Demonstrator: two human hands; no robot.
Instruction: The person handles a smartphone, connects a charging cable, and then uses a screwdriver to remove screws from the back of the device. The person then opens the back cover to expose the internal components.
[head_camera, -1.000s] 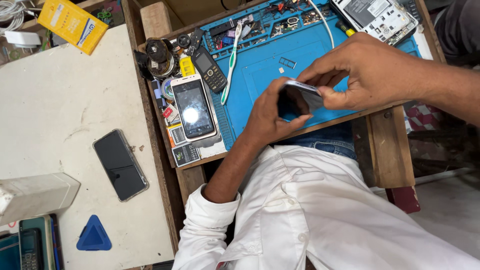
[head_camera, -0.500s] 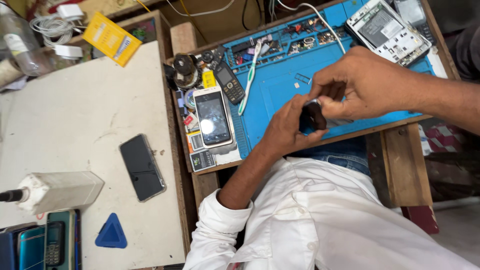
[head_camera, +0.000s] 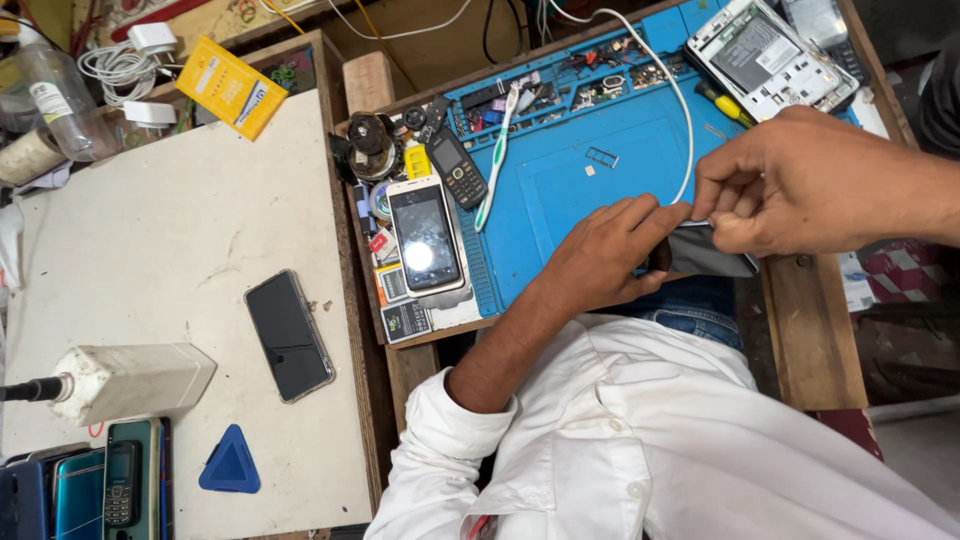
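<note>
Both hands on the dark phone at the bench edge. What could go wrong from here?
1. The left hand and right hand pinch the dark phone beyond the edge of the blue mat, over the lap: a slip would likely drop it.
2. The white cable runs beside the right hand and may snag.

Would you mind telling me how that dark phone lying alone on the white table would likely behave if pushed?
The dark phone lies flat, so it should slide, not roll or tip. Its glossy face looks slippery and probably fragile. It seems thin and stiff.
</note>
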